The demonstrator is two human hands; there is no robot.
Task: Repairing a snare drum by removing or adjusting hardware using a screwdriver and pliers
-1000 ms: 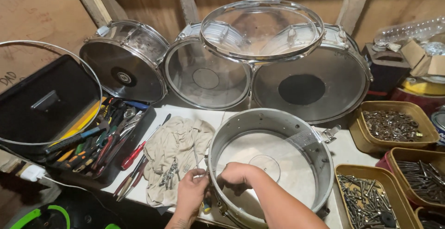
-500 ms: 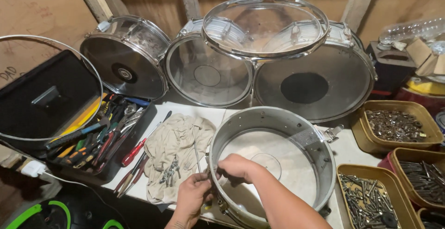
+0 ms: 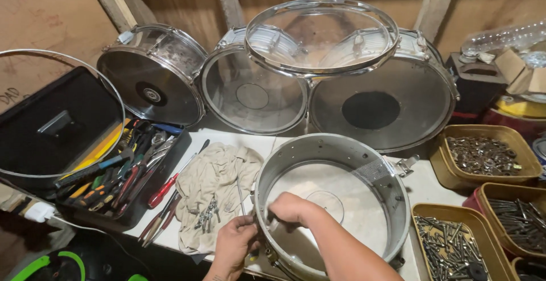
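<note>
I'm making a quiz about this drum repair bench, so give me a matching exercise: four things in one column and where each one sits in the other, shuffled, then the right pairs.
Things:
1. beige cloth
2. open tool case
3. trays of screws
4. clear drum head in its hoop

Places:
A. far left of the bench
B. resting on top of the drums at the back
C. just left of the metal drum shell
D. right side of the bench

Pairs: 1-C, 2-A, 3-D, 4-B

The left hand (image 3: 234,246) touches the outside of the metal drum shell (image 3: 333,201) at the tabletop's (image 3: 424,187) front edge; the right hand (image 3: 290,209) reaches inside its rim.
</note>
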